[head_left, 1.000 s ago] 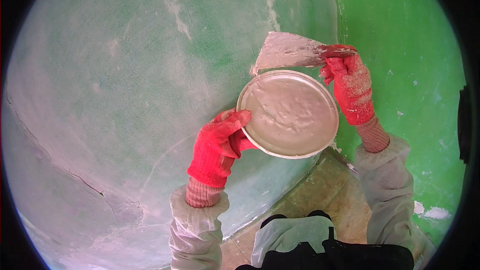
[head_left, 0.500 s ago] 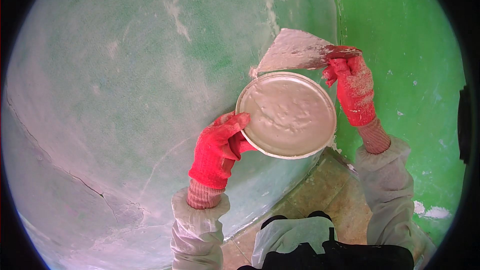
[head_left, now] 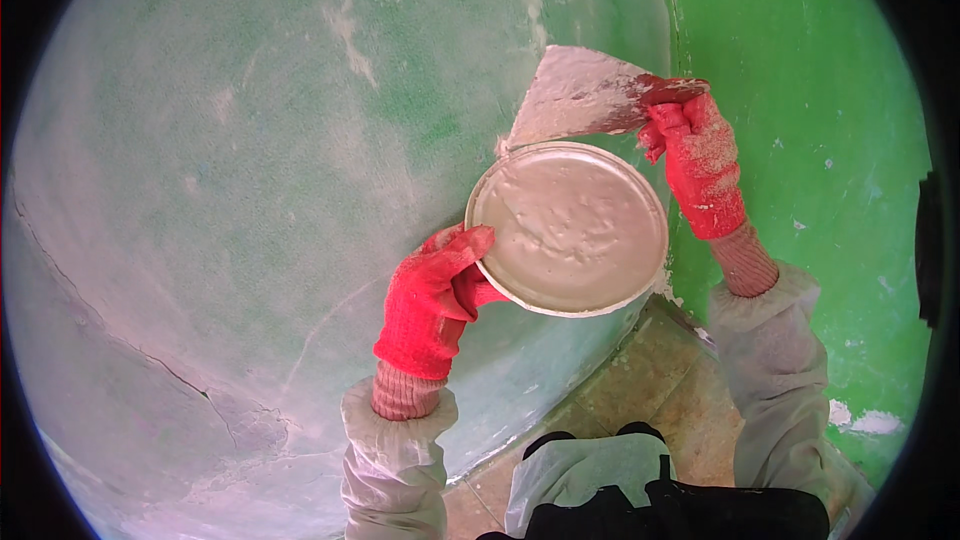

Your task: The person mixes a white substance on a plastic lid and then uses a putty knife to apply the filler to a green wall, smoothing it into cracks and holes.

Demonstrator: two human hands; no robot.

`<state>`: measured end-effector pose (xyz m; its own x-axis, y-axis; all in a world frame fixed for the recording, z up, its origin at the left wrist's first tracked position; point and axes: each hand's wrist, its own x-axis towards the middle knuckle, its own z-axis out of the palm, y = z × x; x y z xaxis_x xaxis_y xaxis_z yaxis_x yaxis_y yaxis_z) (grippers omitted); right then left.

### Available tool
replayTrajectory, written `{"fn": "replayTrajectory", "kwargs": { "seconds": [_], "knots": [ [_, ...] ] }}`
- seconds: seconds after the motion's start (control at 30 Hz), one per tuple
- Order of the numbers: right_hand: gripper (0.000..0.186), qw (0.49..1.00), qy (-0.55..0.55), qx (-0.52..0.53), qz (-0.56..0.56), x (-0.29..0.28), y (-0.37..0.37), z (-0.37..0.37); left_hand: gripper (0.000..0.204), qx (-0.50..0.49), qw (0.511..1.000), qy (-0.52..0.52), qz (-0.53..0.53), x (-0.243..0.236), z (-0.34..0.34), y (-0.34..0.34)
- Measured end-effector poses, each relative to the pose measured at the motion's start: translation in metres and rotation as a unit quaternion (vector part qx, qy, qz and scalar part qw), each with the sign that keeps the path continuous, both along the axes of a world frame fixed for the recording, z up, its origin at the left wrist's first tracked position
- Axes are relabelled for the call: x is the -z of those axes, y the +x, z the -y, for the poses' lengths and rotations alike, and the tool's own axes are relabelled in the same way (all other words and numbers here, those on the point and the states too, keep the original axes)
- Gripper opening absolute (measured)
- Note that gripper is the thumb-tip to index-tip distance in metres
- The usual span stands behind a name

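Observation:
A round, shallow lid-like tray (head_left: 655,172) filled with smooth beige putty (head_left: 575,230) is held level by my left hand (head_left: 425,295). The red-gloved thumb lies over its rim, with the other fingers partly hidden beneath. Above the tray's far edge, my right hand (head_left: 702,155) grips a wide putty knife (head_left: 582,95) smeared with putty. Its blade points left, and one lower corner with a small clump of putty comes close to the tray's rim. The handle is mostly hidden in the red glove.
A pale green wall (head_left: 300,190) with whitish patches and a long crack (head_left: 165,365) fills the left. To the right, a bright green wall (head_left: 810,140) meets it at a cracked corner. Brown tiled floor (head_left: 640,370) lies below, beside my covered legs.
The putty knife and my right hand have moved slightly up and left. The tray and my left hand have shifted very slightly left.

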<state>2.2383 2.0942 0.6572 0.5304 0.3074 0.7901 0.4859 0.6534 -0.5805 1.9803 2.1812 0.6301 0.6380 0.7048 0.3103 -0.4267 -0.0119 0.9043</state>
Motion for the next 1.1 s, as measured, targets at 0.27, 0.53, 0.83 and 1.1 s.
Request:
{"fn": "replayTrajectory", "kwargs": {
  "seconds": [0.27,0.53,0.83,1.1],
  "knots": [
    [0.016,1.0,-0.007,-0.006,0.017,-0.006,-0.002,0.0,0.036,0.003,1.0,-0.019,-0.005,0.0,0.003,0.001],
    [0.016,1.0,-0.014,0.011,0.02,-0.008,-0.005,-0.002,0.027,-0.009,0.998,0.068,-0.007,0.007,-0.005,-0.003],
    [0.013,1.0,0.006,0.008,-0.004,-0.003,0.005,-0.002,0.032,0.011,1.0,0.002,0.012,0.011,-0.007,-0.001],
    [0.014,1.0,0.003,0.008,-0.021,0.0,0.008,-0.006,0.033,-0.012,1.0,0.021,-0.007,0.006,-0.003,-0.001]
  ]
}}
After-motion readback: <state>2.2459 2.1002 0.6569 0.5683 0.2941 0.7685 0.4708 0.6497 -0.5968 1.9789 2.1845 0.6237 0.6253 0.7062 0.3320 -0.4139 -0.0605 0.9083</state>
